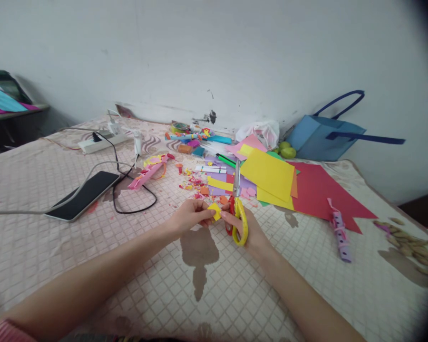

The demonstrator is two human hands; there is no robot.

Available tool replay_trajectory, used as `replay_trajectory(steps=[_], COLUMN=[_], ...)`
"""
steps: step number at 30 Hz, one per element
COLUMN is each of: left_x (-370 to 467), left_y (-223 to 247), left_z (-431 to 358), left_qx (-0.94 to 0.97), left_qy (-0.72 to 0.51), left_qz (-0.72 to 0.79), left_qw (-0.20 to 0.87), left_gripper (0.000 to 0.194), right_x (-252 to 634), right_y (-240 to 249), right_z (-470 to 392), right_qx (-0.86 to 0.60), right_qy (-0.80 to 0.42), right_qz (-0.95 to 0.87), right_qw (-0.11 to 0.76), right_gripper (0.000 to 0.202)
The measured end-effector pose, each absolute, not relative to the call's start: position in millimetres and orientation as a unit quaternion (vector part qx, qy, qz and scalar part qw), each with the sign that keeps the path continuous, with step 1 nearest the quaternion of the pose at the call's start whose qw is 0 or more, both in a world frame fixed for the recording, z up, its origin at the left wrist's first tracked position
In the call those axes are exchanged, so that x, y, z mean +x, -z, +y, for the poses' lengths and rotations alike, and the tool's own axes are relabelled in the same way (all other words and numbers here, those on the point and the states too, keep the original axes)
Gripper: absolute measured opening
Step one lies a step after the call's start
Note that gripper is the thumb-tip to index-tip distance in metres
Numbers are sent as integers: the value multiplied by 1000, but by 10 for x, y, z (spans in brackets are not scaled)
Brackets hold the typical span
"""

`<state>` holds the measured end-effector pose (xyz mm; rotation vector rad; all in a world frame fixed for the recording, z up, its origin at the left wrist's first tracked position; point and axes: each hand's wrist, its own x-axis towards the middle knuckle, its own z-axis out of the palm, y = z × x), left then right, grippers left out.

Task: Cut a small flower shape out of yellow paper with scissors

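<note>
Between my two hands is a small yellow paper piece (214, 212). My left hand (191, 213) pinches its left side. The fingertips of my right hand (243, 224) touch its right edge, and the same hand holds scissors (239, 216) with yellow and red handles. The blades point up and away from me, apart from the small piece. Just beyond my hands lie colored scraps (196, 183), a yellow strip (220, 184) and yellow sheets (269, 175) on top of a red sheet (317, 190).
On the left are a phone (83, 195), cables and a power strip (102, 142). A pink paper item (148, 175) lies nearer the middle. At the back right stands a blue bag (324, 137); a purple paper roll (341, 237) and peanuts (410, 244) lie right.
</note>
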<state>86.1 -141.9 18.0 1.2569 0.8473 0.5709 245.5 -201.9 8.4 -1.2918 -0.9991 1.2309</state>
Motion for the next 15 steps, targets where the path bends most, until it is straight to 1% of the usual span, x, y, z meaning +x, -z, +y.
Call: replay_trajectory(steps=[15], left_x=[858], left_y=[-161], left_z=[-1411], left_qx=[556], left_qy=[-246], left_qz=[373], left_qw=[701], left_gripper=[23], right_x=[2478], right_y=[-62], right_z=[-2006], right_qx=[-547], right_qy=[-499], right_qz=[-414], right_qw=[530], right_gripper=[32])
